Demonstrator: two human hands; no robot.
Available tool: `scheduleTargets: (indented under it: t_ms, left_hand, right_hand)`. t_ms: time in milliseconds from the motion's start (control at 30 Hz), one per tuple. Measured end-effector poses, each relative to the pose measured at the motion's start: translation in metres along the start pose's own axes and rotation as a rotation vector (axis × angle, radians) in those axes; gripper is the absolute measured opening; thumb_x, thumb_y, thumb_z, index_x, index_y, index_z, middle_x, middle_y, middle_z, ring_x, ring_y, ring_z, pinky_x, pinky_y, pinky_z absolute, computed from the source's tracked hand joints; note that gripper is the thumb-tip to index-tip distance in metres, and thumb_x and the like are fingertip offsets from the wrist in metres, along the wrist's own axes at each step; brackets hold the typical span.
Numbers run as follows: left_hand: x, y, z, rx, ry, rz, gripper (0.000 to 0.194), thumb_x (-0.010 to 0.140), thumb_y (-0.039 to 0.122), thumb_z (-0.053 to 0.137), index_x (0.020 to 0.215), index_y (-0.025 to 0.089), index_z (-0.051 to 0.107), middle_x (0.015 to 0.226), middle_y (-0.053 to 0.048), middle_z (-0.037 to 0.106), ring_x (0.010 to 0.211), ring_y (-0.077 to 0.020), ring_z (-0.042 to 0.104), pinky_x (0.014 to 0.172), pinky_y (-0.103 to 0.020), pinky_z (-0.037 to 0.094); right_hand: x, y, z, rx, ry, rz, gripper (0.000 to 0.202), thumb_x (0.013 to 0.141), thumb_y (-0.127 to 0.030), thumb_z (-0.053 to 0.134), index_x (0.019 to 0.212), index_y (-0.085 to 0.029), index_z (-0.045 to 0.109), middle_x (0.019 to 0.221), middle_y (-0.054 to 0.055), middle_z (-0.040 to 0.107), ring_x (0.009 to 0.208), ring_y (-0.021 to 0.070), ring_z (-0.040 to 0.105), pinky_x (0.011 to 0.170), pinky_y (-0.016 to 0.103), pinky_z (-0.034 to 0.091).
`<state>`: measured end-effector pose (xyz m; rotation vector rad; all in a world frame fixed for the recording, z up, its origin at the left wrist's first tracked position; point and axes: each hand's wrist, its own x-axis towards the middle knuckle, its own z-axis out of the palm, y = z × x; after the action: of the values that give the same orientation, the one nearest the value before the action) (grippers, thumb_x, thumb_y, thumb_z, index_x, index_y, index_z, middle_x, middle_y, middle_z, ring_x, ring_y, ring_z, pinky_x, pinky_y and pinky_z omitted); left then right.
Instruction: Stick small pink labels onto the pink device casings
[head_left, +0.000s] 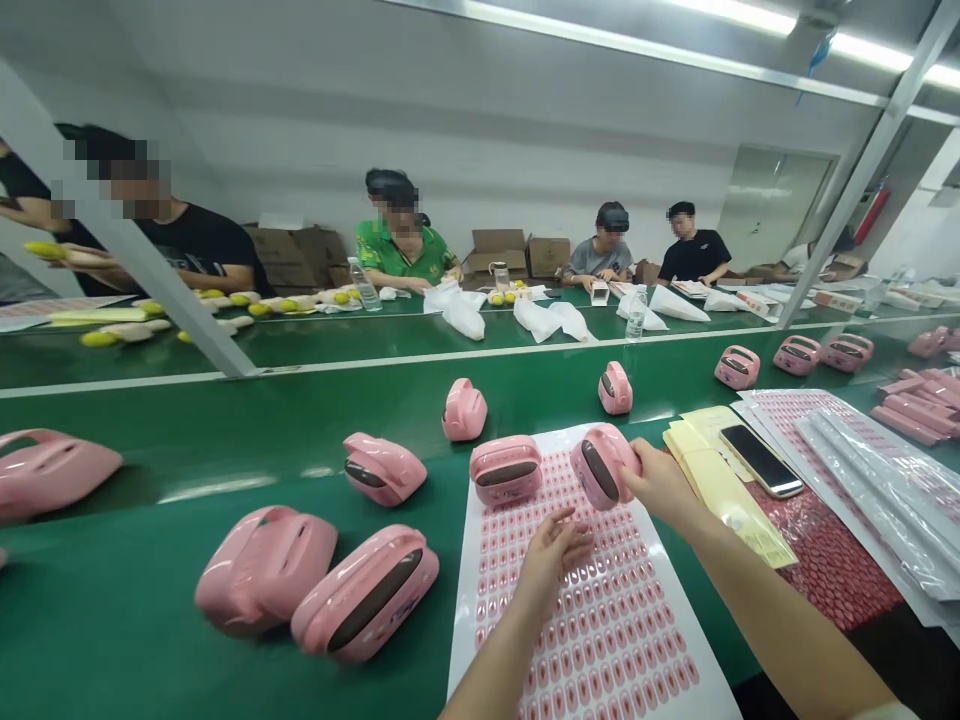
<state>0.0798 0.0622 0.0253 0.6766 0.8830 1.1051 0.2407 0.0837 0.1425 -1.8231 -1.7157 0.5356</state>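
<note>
A white sheet (495,560) covered in rows of small pink oval stickers lies on the green table before me. My left hand (556,548) hovers over or rests on it, fingers apart and nothing visible in them; I cannot tell whether it touches. Toward the sheet's upper right, my right hand (660,482) grips the side of a pink plastic housing with a dark oval panel (602,466), tilted. Another pink housing (506,470) stands on the sheet's upper left corner.
Several pink housings (367,595) stand to the left. At right are yellow paper sheets (694,450), a phone (761,460), red bubble wrap (832,555) and plastic-wrapped strips (877,490). A slanted metal post (161,255) rises at left. Several people work across the green belt (360,400).
</note>
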Motion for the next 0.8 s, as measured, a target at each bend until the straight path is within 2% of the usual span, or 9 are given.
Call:
scheduleTargets:
  t_ms: [100,200,333,433,533,633,800]
  left_hand:
    - [-0.001,-0.007,-0.001,0.090,-0.084,0.018,0.044,0.053,0.044,0.078,0.084,0.018,0.062,0.064,0.000,0.063,0.059,-0.0146,0.060,0.059,-0.028,0.047]
    - [-0.007,-0.010,-0.002,0.160,-0.156,0.015,0.040,0.050,0.045,0.079,0.076,0.017,0.065,0.063,0.000,0.061,0.059,-0.0143,0.058,0.059,-0.028,0.046]
    - [-0.009,-0.011,-0.004,0.167,-0.166,0.015,0.042,0.058,0.051,0.073,0.082,0.019,0.064,0.068,0.000,0.060,0.064,-0.0151,0.059,0.062,-0.029,0.045]
    - [-0.008,-0.015,-0.005,0.128,-0.150,0.027,0.043,0.058,0.053,0.072,0.083,0.019,0.063,0.067,0.001,0.058,0.062,-0.0142,0.058,0.059,-0.027,0.044]
    - [-0.008,-0.018,-0.004,0.112,-0.153,0.020,0.041,0.057,0.051,0.073,0.082,0.019,0.063,0.066,0.001,0.057,0.061,-0.0141,0.058,0.057,-0.026,0.042]
    - [-0.009,-0.018,-0.002,0.124,-0.142,0.024,0.037,0.058,0.047,0.074,0.081,0.019,0.064,0.066,0.000,0.058,0.060,-0.0146,0.057,0.057,-0.027,0.042]
    - [-0.011,-0.013,-0.001,0.158,-0.135,0.055,0.036,0.060,0.048,0.072,0.082,0.020,0.065,0.065,0.000,0.058,0.061,-0.0153,0.057,0.059,-0.028,0.043]
  right_hand:
    - [0.062,-0.021,0.008,-0.098,0.024,0.046,0.006,0.076,-0.021,0.050,0.071,-0.019,0.049,0.069,-0.002,0.056,0.065,0.0127,0.051,0.055,0.023,0.033]
    - [0.124,-0.037,0.028,-0.131,0.033,0.088,0.007,0.081,-0.023,0.051,0.080,-0.017,0.055,0.078,0.002,0.061,0.073,0.0141,0.056,0.060,0.024,0.039]
    - [0.178,-0.046,0.058,-0.181,0.002,0.155,0.022,0.086,-0.032,0.051,0.097,-0.014,0.057,0.092,0.004,0.061,0.079,0.0147,0.059,0.070,0.031,0.048]
    - [0.193,-0.040,0.070,-0.207,0.020,0.197,0.027,0.087,-0.034,0.051,0.105,-0.015,0.055,0.103,0.006,0.059,0.087,0.0163,0.059,0.075,0.036,0.050]
    - [0.195,-0.024,0.063,-0.229,0.126,0.220,0.032,0.086,-0.035,0.051,0.112,-0.015,0.053,0.115,0.009,0.054,0.100,0.0206,0.055,0.084,0.042,0.046]
    - [0.191,0.000,0.039,-0.224,0.231,0.269,0.036,0.087,-0.033,0.051,0.118,-0.016,0.048,0.124,0.009,0.048,0.107,0.0231,0.051,0.088,0.045,0.043]
    - [0.173,0.038,-0.012,-0.098,0.192,0.400,0.031,0.087,-0.031,0.052,0.114,-0.016,0.052,0.114,0.008,0.055,0.096,0.0190,0.057,0.080,0.039,0.049]
